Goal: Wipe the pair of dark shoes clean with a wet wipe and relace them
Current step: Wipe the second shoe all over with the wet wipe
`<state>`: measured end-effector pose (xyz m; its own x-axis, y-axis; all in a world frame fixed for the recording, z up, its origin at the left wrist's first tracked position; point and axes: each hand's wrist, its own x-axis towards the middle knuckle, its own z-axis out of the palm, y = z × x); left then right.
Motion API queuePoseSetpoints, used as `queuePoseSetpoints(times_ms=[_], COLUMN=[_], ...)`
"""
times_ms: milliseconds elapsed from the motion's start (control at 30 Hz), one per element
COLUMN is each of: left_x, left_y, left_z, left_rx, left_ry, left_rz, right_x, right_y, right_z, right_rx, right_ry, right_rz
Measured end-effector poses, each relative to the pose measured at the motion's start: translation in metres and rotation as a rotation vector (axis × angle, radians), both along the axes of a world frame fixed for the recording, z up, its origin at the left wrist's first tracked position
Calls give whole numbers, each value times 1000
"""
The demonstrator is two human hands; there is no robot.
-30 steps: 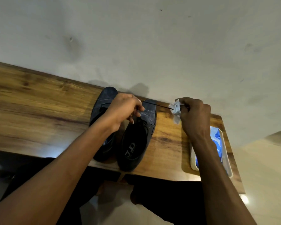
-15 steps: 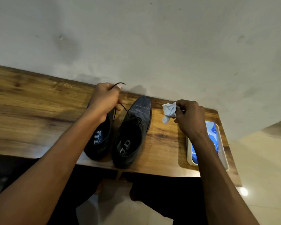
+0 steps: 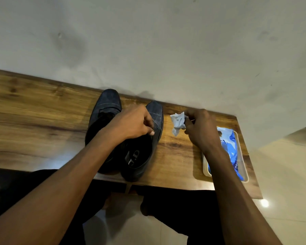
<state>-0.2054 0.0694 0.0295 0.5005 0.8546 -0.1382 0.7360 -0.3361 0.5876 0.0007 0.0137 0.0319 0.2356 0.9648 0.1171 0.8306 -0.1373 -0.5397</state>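
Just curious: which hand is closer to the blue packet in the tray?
Right. The right hand, holding a crumpled wipe, hovers just beside the blue packet; the left hand is over the right-side shoe, farther off.

A: Where do the two dark leather shoes (image 3: 131, 138) sit?
B: Side by side on the long wooden shelf (image 3: 34, 124), toes to the wall; the left hand (image 3: 131, 124) is over them, above the right-hand shoe's opening

A: And the crumpled white wet wipe (image 3: 178, 122)?
B: At the right hand (image 3: 200, 129), on its left side, just right of the shoes

A: Anything past that hand?
B: The shallow cream tray (image 3: 205, 169) lies below and right of its wrist, near the shelf's right end, with the blue plastic wipe packet (image 3: 230, 147) in it
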Motion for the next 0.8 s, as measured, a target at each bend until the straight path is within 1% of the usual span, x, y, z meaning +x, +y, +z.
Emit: queuePoseSetpoints(times_ms=[133, 367, 467, 633, 700, 800], left_x=[3, 3, 5, 6, 7, 8], left_y=[1, 7, 7, 7, 6, 6], left_z=[-5, -3, -8, -10, -10, -5], left_rx=[41, 65, 93, 1, -105, -288], left_ry=[79, 145, 156, -29, -157, -406], left_rz=[-64, -258, -284, -200, -148, -43], right_x=[-1, 2, 2, 5, 5, 6], right_y=[-1, -3, -4, -1, 0, -1], right_z=[0, -1, -2, -6, -5, -4], right_rx=[19, 25, 45, 27, 3, -16], right_ry=[4, 29, 74, 180, 239, 306], right_rz=[16, 5, 6, -30, -42, -43])
